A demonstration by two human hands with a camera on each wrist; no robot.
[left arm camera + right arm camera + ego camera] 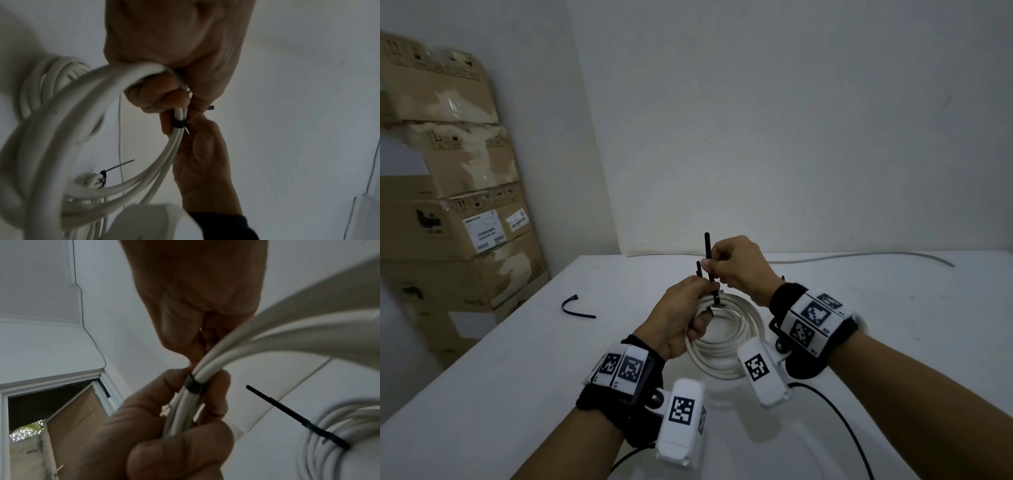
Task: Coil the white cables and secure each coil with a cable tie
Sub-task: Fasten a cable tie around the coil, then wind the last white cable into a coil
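My left hand (pixel 693 310) grips a coil of white cable (pixel 726 346) and holds it above the white table (pixel 517 377). A black cable tie (pixel 716 297) is looped round the coil's far side, seen as a tight band (pixel 178 124) in the left wrist view. Its tail (pixel 707 253) sticks up, and my right hand (pixel 717 265) pinches it just above the coil. In the right wrist view the tie band (pixel 193 385) sits between the fingers of both hands. A second white coil (pixel 339 443) with a black tie (pixel 320 431) round it lies beneath.
A spare black cable tie (pixel 578 306) lies on the table to the left. A loose white cable (pixel 859 256) runs along the table's far edge by the wall. Stacked cardboard boxes (pixel 455 205) stand left of the table. A black lead (pixel 835 418) trails from my right wrist.
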